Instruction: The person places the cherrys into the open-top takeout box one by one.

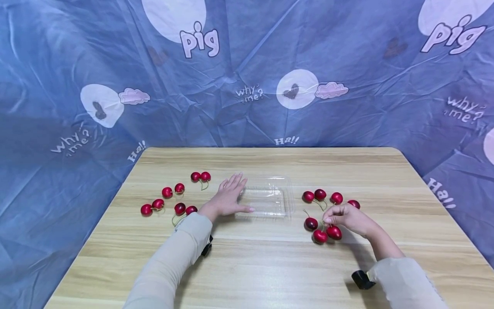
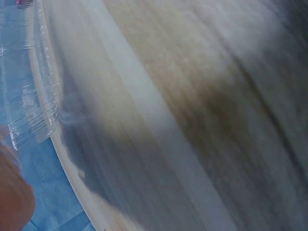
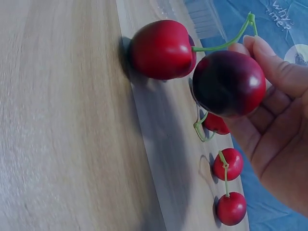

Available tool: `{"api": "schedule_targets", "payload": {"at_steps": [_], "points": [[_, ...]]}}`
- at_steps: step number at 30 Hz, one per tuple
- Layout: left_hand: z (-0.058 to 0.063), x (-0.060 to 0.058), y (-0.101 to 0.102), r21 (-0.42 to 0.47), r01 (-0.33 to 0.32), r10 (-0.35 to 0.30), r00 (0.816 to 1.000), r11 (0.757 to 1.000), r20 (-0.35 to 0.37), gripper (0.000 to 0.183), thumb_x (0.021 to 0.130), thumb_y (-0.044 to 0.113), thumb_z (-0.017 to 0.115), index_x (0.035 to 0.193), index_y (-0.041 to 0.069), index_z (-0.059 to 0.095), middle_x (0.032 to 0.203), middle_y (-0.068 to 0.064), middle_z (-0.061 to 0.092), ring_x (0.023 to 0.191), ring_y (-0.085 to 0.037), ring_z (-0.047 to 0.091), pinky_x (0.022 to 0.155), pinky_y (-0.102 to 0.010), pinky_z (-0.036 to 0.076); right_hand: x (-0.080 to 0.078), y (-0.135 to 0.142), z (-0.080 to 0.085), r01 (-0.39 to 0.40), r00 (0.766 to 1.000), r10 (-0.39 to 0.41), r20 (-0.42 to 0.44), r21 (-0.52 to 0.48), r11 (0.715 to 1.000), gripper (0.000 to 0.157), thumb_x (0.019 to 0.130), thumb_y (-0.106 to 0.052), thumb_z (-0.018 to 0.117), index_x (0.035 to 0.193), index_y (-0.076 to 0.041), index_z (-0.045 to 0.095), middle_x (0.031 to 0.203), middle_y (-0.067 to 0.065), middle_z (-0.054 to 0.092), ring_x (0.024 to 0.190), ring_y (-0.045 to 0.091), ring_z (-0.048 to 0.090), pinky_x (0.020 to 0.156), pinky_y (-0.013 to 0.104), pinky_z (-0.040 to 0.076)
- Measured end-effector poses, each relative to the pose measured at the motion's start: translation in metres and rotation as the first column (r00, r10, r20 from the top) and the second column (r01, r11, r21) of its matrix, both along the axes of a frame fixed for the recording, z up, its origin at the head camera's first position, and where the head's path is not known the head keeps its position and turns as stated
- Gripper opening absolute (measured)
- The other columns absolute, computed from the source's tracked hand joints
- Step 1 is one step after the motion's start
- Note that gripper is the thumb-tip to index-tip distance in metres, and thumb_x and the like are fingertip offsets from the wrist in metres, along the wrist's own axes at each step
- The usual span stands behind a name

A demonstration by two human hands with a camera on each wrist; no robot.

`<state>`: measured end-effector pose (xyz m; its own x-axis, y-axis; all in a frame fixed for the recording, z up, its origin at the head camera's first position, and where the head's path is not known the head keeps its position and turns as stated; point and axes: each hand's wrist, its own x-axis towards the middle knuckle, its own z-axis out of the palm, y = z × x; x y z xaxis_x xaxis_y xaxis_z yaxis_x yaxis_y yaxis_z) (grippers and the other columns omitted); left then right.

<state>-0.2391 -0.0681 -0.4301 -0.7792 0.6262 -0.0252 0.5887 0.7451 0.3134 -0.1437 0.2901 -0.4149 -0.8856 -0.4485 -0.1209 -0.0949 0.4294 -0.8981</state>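
Note:
My left hand (image 1: 227, 199) has its fingers spread over the left side of a clear plastic container (image 1: 286, 197) in the middle of the table. In the left wrist view, part of that hand (image 2: 14, 192) shows beside the container's edge (image 2: 41, 115). On the right, my right hand (image 1: 350, 219) pinches the green stem of a cherry pair between thumb and fingers. One red cherry (image 3: 161, 49) of this pair appears to touch the table; a darker cherry (image 3: 228, 84) hangs against the fingers. A dark cherry (image 1: 310, 223) lies just left of that hand.
Several more cherries lie behind the right hand, among them a red one (image 1: 336, 198) and a pair (image 1: 308, 197). Left of the container, several pairs of cherries (image 1: 167, 192) are spread on the wooden table (image 1: 262, 266). A blue printed cloth (image 1: 247, 116) hangs behind.

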Motion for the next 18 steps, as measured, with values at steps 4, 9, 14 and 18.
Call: {"api": "schedule_targets", "payload": {"at_steps": [4,9,14,18], "points": [[0.0,0.0,0.0,-0.005,0.003,-0.003,1.0,1.0,0.0,0.1,0.069,0.068,0.046,0.138,0.005,0.012,0.143,-0.009,-0.006,0.129,-0.027,-0.002,0.101,-0.046,0.001,0.001,-0.002,0.001,0.026,1.0,-0.026,-0.004,0.002,1.0,0.023,0.083,-0.014,0.056,0.087,0.008,0.059,0.077,0.01,0.063,0.076,0.014,0.058,0.071,0.025,0.045],[-0.001,-0.001,0.0,-0.003,0.002,-0.002,1.0,1.0,-0.003,0.1,0.069,0.068,0.047,0.138,0.005,0.012,0.142,-0.009,-0.006,0.129,-0.027,-0.002,0.101,-0.046,0.002,0.0,-0.005,0.003,0.049,0.999,-0.049,-0.005,-0.016,0.999,0.02,0.083,-0.01,0.054,0.087,0.009,0.058,0.077,0.007,0.062,0.075,0.012,0.057,0.071,0.023,0.044],[-0.001,0.0,0.0,0.002,-0.004,0.004,1.0,1.0,0.003,0.1,0.069,0.069,0.046,0.138,0.006,0.012,0.143,-0.009,-0.006,0.129,-0.027,-0.002,0.101,-0.046,0.001,0.002,-0.01,0.008,0.066,0.998,-0.067,-0.022,-0.033,0.997,0.019,0.084,-0.01,0.054,0.086,0.009,0.058,0.077,0.01,0.062,0.075,0.011,0.057,0.072,0.021,0.043],[-0.001,-0.001,0.0,0.003,-0.009,0.009,1.0,1.0,0.006,0.1,0.068,0.07,0.045,0.138,0.006,0.013,0.142,-0.008,-0.007,0.129,-0.027,-0.002,0.101,-0.046,0.002,0.002,-0.015,0.01,0.093,0.994,-0.095,-0.051,-0.043,0.995,0.018,0.083,-0.011,0.055,0.084,0.007,0.058,0.074,0.008,0.062,0.074,0.011,0.057,0.071,0.022,0.043]]}}
